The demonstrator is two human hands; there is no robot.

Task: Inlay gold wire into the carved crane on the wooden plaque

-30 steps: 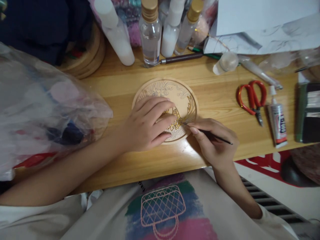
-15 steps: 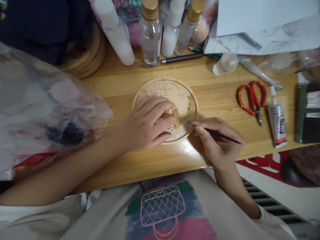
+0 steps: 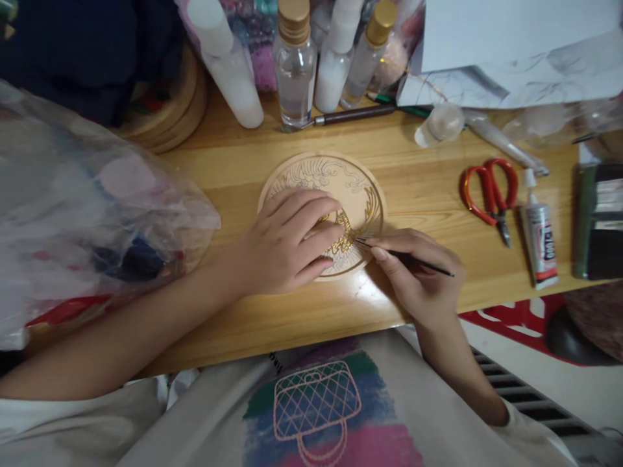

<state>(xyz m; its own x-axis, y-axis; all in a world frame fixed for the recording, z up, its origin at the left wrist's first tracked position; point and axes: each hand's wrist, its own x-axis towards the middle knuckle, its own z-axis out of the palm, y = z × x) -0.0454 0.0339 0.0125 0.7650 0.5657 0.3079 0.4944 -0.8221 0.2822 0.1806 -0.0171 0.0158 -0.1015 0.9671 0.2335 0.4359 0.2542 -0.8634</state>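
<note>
A round wooden plate (image 3: 335, 170) with fine line drawing lies on the wooden table, and gold wire-like trim (image 3: 344, 235) follows part of the pattern. My left hand (image 3: 296, 243) rests over the plate's left side, its fingers spread a little and lying on the surface. Between the thumb and fingers of my right hand (image 3: 421, 266) is a thin dark tool (image 3: 428, 264), possibly tweezers. Its fine tip is at the right edge of the gold trim. What lies under my left palm is hidden.
Red-handled pliers (image 3: 490, 193) and a glue tube (image 3: 540, 243) lie to the right. Bottles (image 3: 294, 78) and a dark-handled tool (image 3: 357, 115) are behind the plate. A plastic bag (image 3: 156, 188) covers the left side; papers (image 3: 516, 71) lie at the back right.
My right hand has shifted slightly left with the dark tool, bringing its tip closer to the gold trim. My left hand has stayed in place.
</note>
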